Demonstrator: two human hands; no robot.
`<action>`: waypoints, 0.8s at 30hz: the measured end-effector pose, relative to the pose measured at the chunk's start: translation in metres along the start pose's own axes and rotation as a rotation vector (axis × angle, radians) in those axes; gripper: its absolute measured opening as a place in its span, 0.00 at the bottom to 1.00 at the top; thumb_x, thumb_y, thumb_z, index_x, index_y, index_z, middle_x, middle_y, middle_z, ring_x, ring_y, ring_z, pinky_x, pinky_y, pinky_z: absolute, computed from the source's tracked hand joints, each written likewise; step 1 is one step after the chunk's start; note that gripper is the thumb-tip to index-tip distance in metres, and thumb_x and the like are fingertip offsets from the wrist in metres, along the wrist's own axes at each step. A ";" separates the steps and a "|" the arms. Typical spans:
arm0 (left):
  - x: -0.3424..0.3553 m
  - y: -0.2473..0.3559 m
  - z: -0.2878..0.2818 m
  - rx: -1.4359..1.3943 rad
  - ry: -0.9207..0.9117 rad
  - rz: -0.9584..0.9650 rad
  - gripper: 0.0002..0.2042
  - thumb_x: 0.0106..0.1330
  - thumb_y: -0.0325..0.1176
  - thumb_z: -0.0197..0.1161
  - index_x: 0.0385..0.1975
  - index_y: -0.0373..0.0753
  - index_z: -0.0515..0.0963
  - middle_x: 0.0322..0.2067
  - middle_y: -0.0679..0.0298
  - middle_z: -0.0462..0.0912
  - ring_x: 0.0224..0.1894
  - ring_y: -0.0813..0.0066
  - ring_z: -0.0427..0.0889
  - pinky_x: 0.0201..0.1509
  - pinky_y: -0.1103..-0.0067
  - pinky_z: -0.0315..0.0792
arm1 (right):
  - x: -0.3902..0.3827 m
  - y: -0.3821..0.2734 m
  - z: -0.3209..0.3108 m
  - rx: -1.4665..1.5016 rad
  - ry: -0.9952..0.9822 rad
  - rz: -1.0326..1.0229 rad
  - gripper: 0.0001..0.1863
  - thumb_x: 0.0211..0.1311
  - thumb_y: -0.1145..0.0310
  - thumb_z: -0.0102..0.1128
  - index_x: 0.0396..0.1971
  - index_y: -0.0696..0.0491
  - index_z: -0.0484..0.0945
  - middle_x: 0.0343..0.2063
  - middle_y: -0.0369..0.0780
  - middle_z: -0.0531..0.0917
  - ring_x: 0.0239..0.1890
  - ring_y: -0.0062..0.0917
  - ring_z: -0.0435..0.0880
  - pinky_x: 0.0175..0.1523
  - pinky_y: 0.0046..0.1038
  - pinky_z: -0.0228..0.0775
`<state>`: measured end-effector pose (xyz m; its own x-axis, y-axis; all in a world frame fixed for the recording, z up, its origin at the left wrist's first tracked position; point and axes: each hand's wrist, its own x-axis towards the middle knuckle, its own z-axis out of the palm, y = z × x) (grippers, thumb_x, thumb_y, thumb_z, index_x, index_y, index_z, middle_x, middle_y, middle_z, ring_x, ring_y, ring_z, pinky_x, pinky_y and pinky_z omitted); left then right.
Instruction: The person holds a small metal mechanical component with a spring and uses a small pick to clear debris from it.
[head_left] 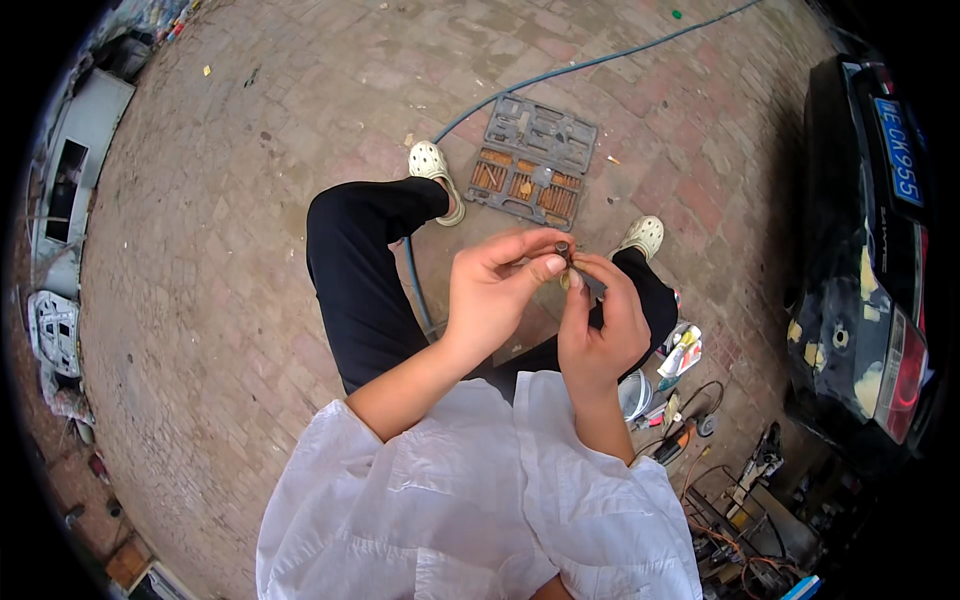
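Observation:
Both hands meet in front of me over the paving, fingertips nearly touching. Thumb and forefinger of my left hand [492, 288] are closed on a small dark metal piece [562, 249] with a round, bolt-like end pointing up. My right hand [606, 322] is pinched at the lower side of the same piece, where something small and brassy shows. The fingers hide most of it, so I cannot tell its exact kind. Beyond the hands an open grey tool case [533, 160] lies on the ground, its nearer half filled with rows of rusty brown metal rods.
A blue hose [590, 62] runs across the brick paving past my left shoe [437, 178]. At the right stands a dark car [850, 340] with patched paintwork. An angle grinder [676, 440], cords and tools lie at the lower right. Panels [75, 170] line the left.

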<state>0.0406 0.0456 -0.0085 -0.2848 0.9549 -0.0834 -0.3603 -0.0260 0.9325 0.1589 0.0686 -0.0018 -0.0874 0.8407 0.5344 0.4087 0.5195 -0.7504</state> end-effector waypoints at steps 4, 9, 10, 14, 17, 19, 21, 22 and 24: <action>0.000 0.001 0.002 -0.049 -0.004 -0.017 0.11 0.60 0.20 0.62 0.43 0.29 0.79 0.40 0.60 0.82 0.44 0.75 0.81 0.50 0.80 0.75 | 0.002 0.000 -0.004 -0.022 -0.044 -0.002 0.09 0.49 0.81 0.63 0.33 0.59 0.79 0.32 0.43 0.84 0.31 0.32 0.84 0.34 0.25 0.75; 0.000 0.003 0.006 0.102 -0.021 0.078 0.11 0.60 0.20 0.62 0.43 0.29 0.79 0.39 0.61 0.82 0.44 0.75 0.81 0.50 0.81 0.74 | -0.002 0.004 0.003 0.031 0.064 0.080 0.08 0.50 0.81 0.62 0.33 0.58 0.79 0.32 0.43 0.84 0.31 0.32 0.83 0.34 0.26 0.75; 0.001 0.003 0.004 0.104 -0.021 0.079 0.11 0.60 0.20 0.62 0.43 0.29 0.79 0.39 0.61 0.82 0.44 0.75 0.81 0.50 0.81 0.74 | -0.003 0.004 0.001 0.011 0.029 0.081 0.08 0.50 0.80 0.62 0.33 0.58 0.79 0.32 0.43 0.84 0.31 0.32 0.83 0.34 0.26 0.75; 0.003 0.002 -0.001 -0.063 -0.003 -0.084 0.11 0.60 0.20 0.63 0.43 0.29 0.79 0.39 0.61 0.82 0.44 0.75 0.81 0.50 0.80 0.74 | 0.000 0.003 -0.002 -0.012 -0.044 0.024 0.08 0.50 0.80 0.62 0.32 0.59 0.79 0.32 0.43 0.84 0.31 0.33 0.83 0.35 0.26 0.75; 0.003 -0.001 0.003 -0.076 -0.005 -0.102 0.11 0.60 0.20 0.63 0.43 0.30 0.79 0.40 0.61 0.82 0.44 0.75 0.81 0.50 0.80 0.74 | 0.001 0.006 -0.003 -0.016 -0.027 0.022 0.08 0.51 0.81 0.62 0.32 0.59 0.78 0.32 0.43 0.83 0.32 0.33 0.84 0.35 0.26 0.75; 0.002 -0.001 0.004 0.030 -0.009 -0.061 0.12 0.60 0.21 0.62 0.44 0.30 0.79 0.40 0.61 0.82 0.44 0.75 0.81 0.50 0.80 0.74 | 0.000 0.009 0.002 -0.002 0.014 0.042 0.08 0.51 0.81 0.62 0.33 0.59 0.78 0.32 0.43 0.83 0.32 0.33 0.84 0.35 0.26 0.75; 0.005 0.001 0.003 0.115 -0.044 0.029 0.12 0.61 0.21 0.62 0.44 0.30 0.79 0.41 0.61 0.83 0.44 0.76 0.81 0.50 0.81 0.75 | -0.001 0.010 0.004 0.017 0.058 0.057 0.08 0.51 0.81 0.62 0.33 0.59 0.78 0.32 0.43 0.83 0.32 0.34 0.84 0.36 0.26 0.76; 0.006 0.000 0.001 0.119 -0.043 0.032 0.12 0.61 0.21 0.62 0.44 0.30 0.79 0.41 0.61 0.83 0.44 0.76 0.81 0.50 0.81 0.75 | -0.002 0.010 0.002 -0.014 0.006 0.034 0.08 0.51 0.81 0.61 0.33 0.59 0.77 0.32 0.43 0.83 0.32 0.34 0.84 0.36 0.26 0.76; 0.005 -0.005 -0.003 -0.027 -0.008 -0.107 0.12 0.61 0.22 0.62 0.44 0.31 0.79 0.41 0.60 0.83 0.44 0.76 0.81 0.49 0.80 0.75 | 0.000 0.010 0.000 -0.044 -0.060 -0.034 0.09 0.51 0.82 0.60 0.34 0.59 0.77 0.33 0.44 0.83 0.32 0.34 0.83 0.36 0.27 0.75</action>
<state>0.0387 0.0492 -0.0150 -0.2359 0.9551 -0.1793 -0.4126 0.0686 0.9083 0.1627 0.0736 -0.0094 -0.1554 0.8312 0.5338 0.4438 0.5415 -0.7140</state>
